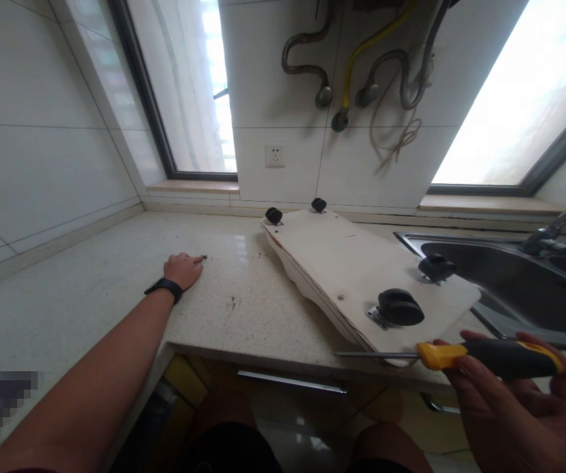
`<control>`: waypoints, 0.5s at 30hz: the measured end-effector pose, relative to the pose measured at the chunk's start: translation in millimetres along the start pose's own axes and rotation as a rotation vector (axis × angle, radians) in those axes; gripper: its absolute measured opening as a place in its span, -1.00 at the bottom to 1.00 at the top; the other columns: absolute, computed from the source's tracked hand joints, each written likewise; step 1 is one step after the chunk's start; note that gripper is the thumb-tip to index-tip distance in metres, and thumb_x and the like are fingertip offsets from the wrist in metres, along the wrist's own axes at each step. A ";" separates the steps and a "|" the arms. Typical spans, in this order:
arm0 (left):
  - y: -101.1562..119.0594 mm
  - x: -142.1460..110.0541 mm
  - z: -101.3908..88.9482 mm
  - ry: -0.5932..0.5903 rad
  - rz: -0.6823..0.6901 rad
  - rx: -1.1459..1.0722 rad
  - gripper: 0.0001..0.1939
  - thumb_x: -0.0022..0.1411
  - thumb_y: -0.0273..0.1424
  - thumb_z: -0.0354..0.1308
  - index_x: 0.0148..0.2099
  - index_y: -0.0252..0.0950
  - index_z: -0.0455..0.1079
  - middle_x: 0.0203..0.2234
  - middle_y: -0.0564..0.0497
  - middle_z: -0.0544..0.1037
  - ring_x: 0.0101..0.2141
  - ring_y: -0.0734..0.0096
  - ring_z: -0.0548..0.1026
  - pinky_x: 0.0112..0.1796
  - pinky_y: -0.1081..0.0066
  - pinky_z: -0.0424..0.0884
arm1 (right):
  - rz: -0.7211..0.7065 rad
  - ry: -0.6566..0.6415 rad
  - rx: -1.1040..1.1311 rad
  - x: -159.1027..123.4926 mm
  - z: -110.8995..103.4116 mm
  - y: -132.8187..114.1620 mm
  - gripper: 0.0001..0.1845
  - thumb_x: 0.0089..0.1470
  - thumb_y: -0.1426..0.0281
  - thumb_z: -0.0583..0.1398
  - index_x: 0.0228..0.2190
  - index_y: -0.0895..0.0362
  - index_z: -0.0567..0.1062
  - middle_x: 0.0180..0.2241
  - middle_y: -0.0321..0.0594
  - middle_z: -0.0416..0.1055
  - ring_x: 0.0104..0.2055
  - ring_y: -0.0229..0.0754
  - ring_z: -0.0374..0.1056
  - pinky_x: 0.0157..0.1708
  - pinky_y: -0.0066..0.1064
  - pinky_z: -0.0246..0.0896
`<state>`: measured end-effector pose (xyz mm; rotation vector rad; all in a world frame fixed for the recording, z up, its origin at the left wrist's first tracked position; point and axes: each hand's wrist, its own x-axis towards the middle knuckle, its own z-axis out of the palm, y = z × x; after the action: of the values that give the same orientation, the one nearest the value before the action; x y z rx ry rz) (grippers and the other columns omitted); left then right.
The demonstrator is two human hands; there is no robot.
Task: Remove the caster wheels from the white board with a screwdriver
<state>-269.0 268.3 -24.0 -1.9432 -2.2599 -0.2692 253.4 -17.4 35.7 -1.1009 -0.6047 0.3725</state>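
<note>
My right hand (524,407) grips a screwdriver (494,357) by its yellow and black handle, its long metal shaft pointing left past the counter's front edge. On the counter lies a white board-like piece (332,253) with four-cornered outline, its underside up. Black casters (401,307) are fixed near its corners, two close to me and two at the far end. To the left, my left hand (183,269) rests on the countertop with its fingers curled together, the fingertips at small dark bits (205,257). What they pinch, if anything, is too small to make out.
A steel sink (509,282) with a faucet (553,233) is at the right. Metal hoses (307,68) and a yellow pipe (349,66) hang on the tiled wall above a socket (274,156). Dark specks lie on the pale countertop (243,328); drawers are below its edge.
</note>
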 end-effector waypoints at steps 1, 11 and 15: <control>1.0 -0.6 -0.6 0.000 0.004 -0.001 -0.47 0.33 -0.16 0.02 0.27 -0.01 0.54 0.11 -0.27 0.58 0.09 -0.24 0.48 0.07 -0.03 0.36 | -0.004 0.002 -0.020 -0.6 -0.8 0.1 -0.03 -0.44 0.31 0.61 0.09 -0.21 0.52 -0.13 -0.35 0.67 -0.17 -0.13 0.63 -0.33 -0.55 0.58; 1.9 -4.4 -5.0 0.051 -0.020 -0.050 -0.48 0.35 -0.21 0.00 0.22 -0.13 0.58 0.09 -0.26 0.59 0.08 -0.21 0.48 0.06 0.00 0.38 | -0.026 0.048 -0.047 3.1 -6.3 2.0 0.01 -0.47 0.29 0.61 0.11 -0.19 0.53 -0.12 -0.28 0.66 -0.14 -0.09 0.61 -0.39 -0.56 0.56; 5.0 -8.6 -11.9 0.131 -0.021 -0.087 -0.49 0.38 -0.19 -0.02 0.18 -0.21 0.59 0.03 -0.26 0.61 0.05 -0.19 0.48 0.04 0.01 0.39 | -0.029 0.073 -0.025 3.9 -4.7 -5.1 -0.01 -0.40 0.33 0.61 0.13 -0.20 0.51 -0.10 -0.33 0.65 -0.07 -0.12 0.59 -0.38 -0.62 0.54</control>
<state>-262.8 258.0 -14.2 -1.8828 -2.2211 -0.4903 259.3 -20.6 39.9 -1.1233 -0.5611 0.2985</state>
